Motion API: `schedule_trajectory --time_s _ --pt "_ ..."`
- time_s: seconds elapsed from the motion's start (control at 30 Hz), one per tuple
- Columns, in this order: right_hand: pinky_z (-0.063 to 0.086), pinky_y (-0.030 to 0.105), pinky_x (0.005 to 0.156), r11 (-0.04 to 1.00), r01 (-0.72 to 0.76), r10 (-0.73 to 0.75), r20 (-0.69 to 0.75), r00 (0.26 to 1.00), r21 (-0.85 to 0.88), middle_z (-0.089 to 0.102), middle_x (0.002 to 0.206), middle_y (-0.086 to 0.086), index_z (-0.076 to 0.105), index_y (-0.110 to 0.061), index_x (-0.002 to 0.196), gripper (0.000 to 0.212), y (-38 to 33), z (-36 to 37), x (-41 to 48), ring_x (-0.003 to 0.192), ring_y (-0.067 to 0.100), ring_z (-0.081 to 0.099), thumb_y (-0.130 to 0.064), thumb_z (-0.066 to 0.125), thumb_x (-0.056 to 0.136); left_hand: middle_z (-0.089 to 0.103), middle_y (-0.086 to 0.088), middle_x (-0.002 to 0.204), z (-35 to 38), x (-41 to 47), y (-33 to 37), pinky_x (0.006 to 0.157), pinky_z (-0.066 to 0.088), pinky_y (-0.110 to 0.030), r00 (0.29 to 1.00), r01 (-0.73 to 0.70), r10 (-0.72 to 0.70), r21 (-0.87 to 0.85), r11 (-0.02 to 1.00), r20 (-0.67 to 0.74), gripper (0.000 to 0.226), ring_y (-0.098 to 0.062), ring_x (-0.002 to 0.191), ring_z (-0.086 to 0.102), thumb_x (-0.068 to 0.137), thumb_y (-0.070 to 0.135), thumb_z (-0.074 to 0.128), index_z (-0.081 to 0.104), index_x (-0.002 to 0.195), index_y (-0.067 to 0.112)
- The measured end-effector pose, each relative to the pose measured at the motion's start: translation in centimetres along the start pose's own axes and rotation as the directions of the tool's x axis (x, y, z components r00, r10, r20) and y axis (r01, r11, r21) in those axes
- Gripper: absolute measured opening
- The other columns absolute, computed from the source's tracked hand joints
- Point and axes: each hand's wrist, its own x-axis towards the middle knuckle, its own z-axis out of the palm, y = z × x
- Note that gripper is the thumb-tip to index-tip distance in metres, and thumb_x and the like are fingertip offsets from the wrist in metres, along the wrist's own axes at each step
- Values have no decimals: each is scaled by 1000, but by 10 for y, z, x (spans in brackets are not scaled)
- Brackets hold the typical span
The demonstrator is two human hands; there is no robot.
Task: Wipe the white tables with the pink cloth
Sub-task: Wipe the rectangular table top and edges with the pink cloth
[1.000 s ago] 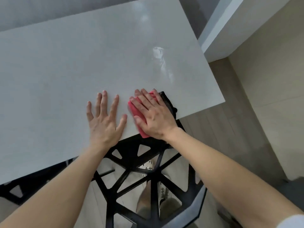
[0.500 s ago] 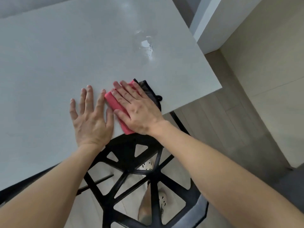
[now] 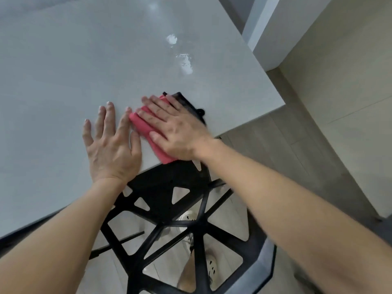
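Subject: the glossy white rectangular tabletop (image 3: 84,60), seen from the head view.

Cloth: the folded pink cloth (image 3: 143,126) lies flat on the tabletop at its near edge, towards the right-hand corner. Its near end reaches that edge. Its visible long side runs diagonally from the near edge away and to the left.

Right hand (image 3: 176,132): the grip is spread, fingers straight, palm pressing down on the cloth. Nothing is pinched. A flat black object (image 3: 191,107) of unclear kind lies under and just beyond the fingertips.

Left hand (image 3: 110,145): the grip is spread and flat on the bare tabletop, just beside the cloth's left side. Whether the index finger touches the cloth cannot be determined.

Governing relation: a patch of wet smears (image 3: 184,62) lies farther out on the tabletop, beyond the right hand and slightly to its right. The right hand is the nearer one and already bears on the cloth. In my judgement, the next stroke should push the cloth away from the person towards those smears.

Also present: a black lattice-frame chair (image 3: 191,209) below the near edge.
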Motion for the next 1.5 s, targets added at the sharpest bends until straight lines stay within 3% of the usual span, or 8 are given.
schedule_trajectory --time_s 0.27,0.43,0.6,0.73,1.0,1.2,1.33,1.5 --pt "0 57 135 406 -903 904 -211 373 144 4 181 20 10 -10 174 74 115 -17 -14 169 33 2 -47 10 109 16 -7 180 2 0 1 135 4 -56 1000 3 -3 9 1000 2 62 -24 168 8 107 46 28 30 168 34" --pt "-4 48 136 997 -68 70 -56 996 36 5 183 11 11 -19 174 67 -18 9 26 170 23 -2 -49 22 116 19 -7 180 1 -2 0 135 6 -56 1000 -5 6 4 1000 -10 63 -23 168 11 106 48 30 36 165 28" --pt "2 43 137 966 -258 257 -133 957 6 18 181 5 27 -30 172 71 121 -19 3 169 23 13 -56 21 107 18 -6 180 -1 -2 3 135 4 -55 1000 3 -3 -1 1000 -8 62 -22 168 9 107 48 29 33 167 32" --pt "3 54 136 531 -839 833 -253 492 116 14 180 19 19 -14 174 75 136 -20 23 168 32 11 -50 14 109 18 -6 180 1 -1 1 135 4 -55 1000 1 -1 4 1000 -15 62 -22 168 9 107 47 30 33 167 31" --pt "-1 45 137 956 291 -290 25 957 -44 10 183 6 16 -27 173 75 78 -10 3 170 24 4 -55 41 108 21 -8 180 -1 -2 2 134 9 -58 1000 -12 12 -13 1000 -29 63 -25 168 14 107 47 35 37 167 30" --pt "5 56 135 555 -823 819 -256 514 120 19 179 21 24 -16 173 88 169 -31 91 167 35 16 -58 12 97 21 -9 179 -1 -3 2 134 9 -59 999 -19 18 -15 1000 -34 63 -26 168 14 107 46 34 37 167 27" --pt "5 54 136 989 -150 143 -194 971 -18 16 179 21 23 -12 173 77 49 -5 72 168 34 11 -52 35 108 21 -11 179 -1 -2 1 133 11 -60 999 -17 16 -19 1000 -40 64 -27 168 15 107 44 36 38 168 26" --pt "8 52 137 928 372 -370 42 928 -23 20 180 10 27 -25 172 75 143 -35 72 169 30 14 -53 48 106 21 -12 179 -3 -1 4 132 13 -62 999 -18 18 -18 1000 -33 63 -28 167 16 107 44 37 40 167 24"
